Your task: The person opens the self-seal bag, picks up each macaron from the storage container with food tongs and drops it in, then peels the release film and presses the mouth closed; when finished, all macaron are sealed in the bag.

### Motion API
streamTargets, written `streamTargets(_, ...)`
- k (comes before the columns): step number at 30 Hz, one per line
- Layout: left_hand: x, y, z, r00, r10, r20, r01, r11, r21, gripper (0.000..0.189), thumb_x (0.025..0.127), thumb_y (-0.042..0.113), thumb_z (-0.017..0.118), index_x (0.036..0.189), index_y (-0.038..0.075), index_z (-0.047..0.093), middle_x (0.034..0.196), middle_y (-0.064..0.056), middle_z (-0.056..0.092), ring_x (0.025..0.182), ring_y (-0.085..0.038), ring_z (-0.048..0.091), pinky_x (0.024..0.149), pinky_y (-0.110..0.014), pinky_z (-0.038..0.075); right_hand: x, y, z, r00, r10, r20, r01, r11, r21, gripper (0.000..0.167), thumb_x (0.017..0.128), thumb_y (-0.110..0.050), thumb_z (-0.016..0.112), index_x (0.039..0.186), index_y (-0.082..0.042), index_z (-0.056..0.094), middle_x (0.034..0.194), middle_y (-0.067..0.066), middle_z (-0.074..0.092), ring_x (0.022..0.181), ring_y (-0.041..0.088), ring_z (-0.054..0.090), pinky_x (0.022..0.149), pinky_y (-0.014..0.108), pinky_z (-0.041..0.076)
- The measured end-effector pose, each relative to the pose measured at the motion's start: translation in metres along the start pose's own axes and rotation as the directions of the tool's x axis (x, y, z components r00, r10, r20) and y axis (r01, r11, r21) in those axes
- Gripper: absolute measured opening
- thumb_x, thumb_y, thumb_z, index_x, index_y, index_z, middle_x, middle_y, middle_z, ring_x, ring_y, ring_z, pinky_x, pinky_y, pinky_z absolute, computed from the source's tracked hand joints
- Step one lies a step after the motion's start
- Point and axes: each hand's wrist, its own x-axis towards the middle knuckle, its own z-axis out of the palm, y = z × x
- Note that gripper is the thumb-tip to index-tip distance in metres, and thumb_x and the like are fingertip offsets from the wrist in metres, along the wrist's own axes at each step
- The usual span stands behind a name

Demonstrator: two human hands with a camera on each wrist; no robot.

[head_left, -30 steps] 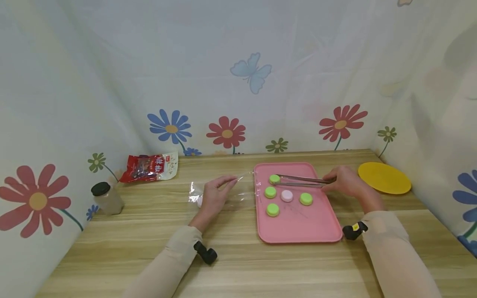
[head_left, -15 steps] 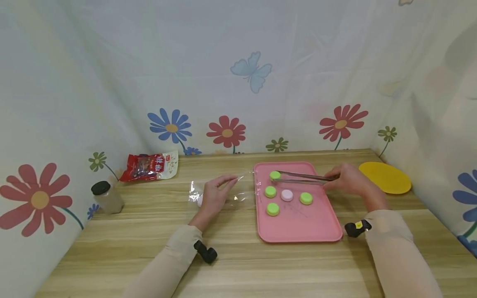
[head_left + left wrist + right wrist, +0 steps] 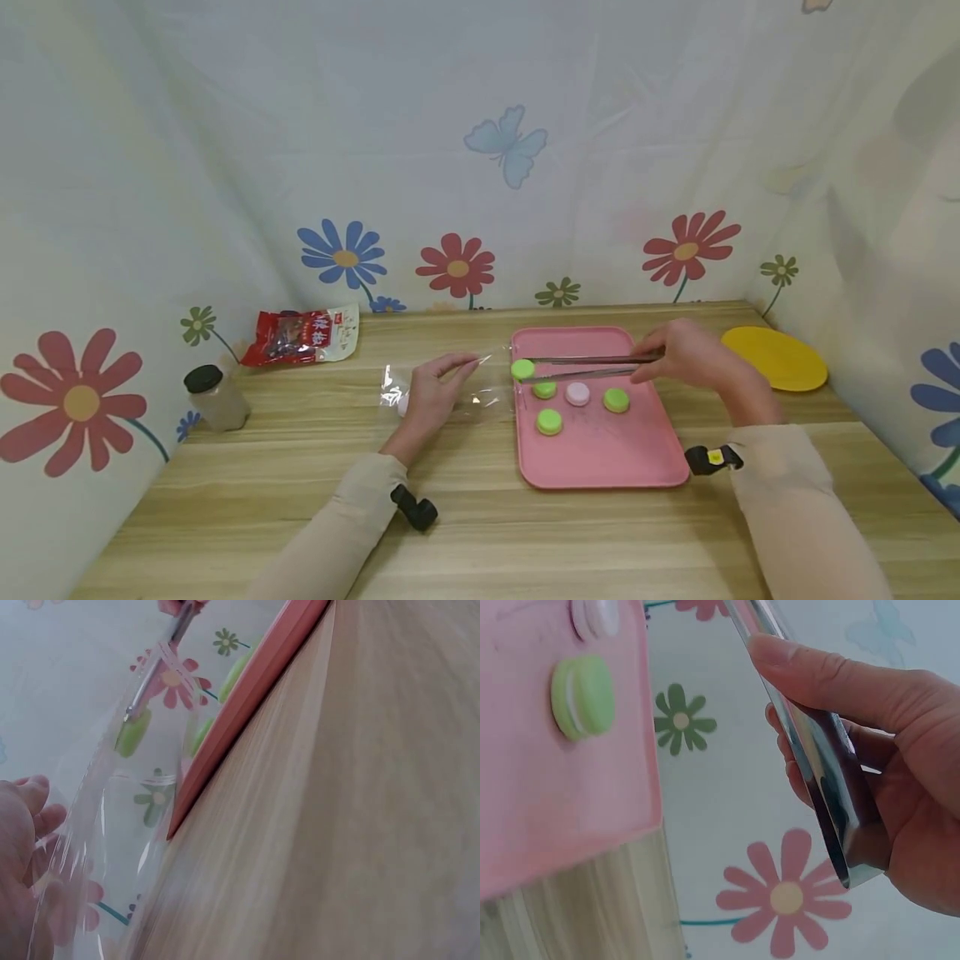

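My right hand [image 3: 690, 358] grips metal tongs [image 3: 810, 742], thumb on one arm and fingers round the other. Between the tong tips is a green macaron [image 3: 522, 371], raised over the left rim of the pink tray [image 3: 600, 462], at the mouth of a clear plastic bag [image 3: 487, 400]. With its thumb and fingers my left hand [image 3: 435, 396] pinches the bag's upper edge. Inside the bag, partly behind that hand, a pale macaron [image 3: 402, 406] shows. Still on the tray are a pink macaron [image 3: 577, 394] and several green macarons [image 3: 549, 422].
A yellow plate [image 3: 775, 358] lies right of the tray. To the far left stand a jar [image 3: 217, 400] with a black lid and a red snack packet [image 3: 300, 336]. Flowered cloth walls [image 3: 570, 208] enclose the wooden table [image 3: 480, 533].
The tongs have lifted the green macaron from the tray's upper left and carried it left to the bag's mouth. My left hand has stayed in place.
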Motion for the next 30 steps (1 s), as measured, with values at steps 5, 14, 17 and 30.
streamTargets(5, -0.001, -0.003, 0.001, 1.000, 0.022, -0.005, -0.022, 1.000, 0.001, 0.014, 0.092, 0.015, 0.075, 0.103, 0.007, 0.078, 0.106, -0.003, 0.075, 0.106, -0.021, 0.069, 0.096, -0.037, 0.054, 0.010, -0.010, 0.015, 0.996, -0.081, 0.032, 0.081, 0.997, -0.012, 0.033, 0.079, -0.019, 0.087, 0.105, -0.002, 0.078, 0.087, -0.002, 0.068, 0.076, 0.015, 0.058, 0.063, 0.026, 0.054)
streamTargets(14, -0.002, -0.006, 0.000, 0.999, 0.015, 0.032, -0.015, 1.000, -0.016, 0.019, 0.093, 0.018, 0.074, 0.105, 0.004, 0.077, 0.108, -0.003, 0.075, 0.107, -0.022, 0.068, 0.098, -0.040, 0.053, 0.028, -0.027, 0.044, 0.985, -0.163, 0.053, 0.166, 0.985, -0.051, 0.028, 0.078, -0.018, 0.087, 0.099, -0.001, 0.078, 0.080, -0.004, 0.061, 0.071, 0.012, 0.054, 0.060, 0.026, 0.049)
streamTargets(17, -0.004, 0.000, -0.002, 0.999, 0.001, 0.049, 0.000, 1.000, -0.014, 0.017, 0.094, 0.016, 0.072, 0.106, 0.005, 0.076, 0.110, -0.004, 0.074, 0.110, -0.021, 0.067, 0.101, -0.039, 0.051, 0.033, -0.036, 0.051, 0.977, -0.207, 0.043, 0.209, 0.975, -0.071, 0.024, 0.079, -0.016, 0.086, 0.096, -0.001, 0.079, 0.077, -0.003, 0.061, 0.069, 0.011, 0.053, 0.059, 0.026, 0.048)
streamTargets(30, -0.004, 0.002, 0.003, 0.995, 0.030, 0.096, -0.035, 0.998, 0.047, 0.014, 0.096, 0.016, 0.070, 0.107, 0.011, 0.077, 0.114, -0.002, 0.073, 0.114, -0.019, 0.065, 0.102, -0.040, 0.050, 0.052, -0.067, 0.076, 0.987, -0.159, 0.025, 0.160, 0.985, -0.067, 0.019, 0.084, -0.022, 0.083, 0.096, -0.008, 0.079, 0.076, -0.004, 0.057, 0.069, 0.014, 0.048, 0.060, 0.026, 0.043)
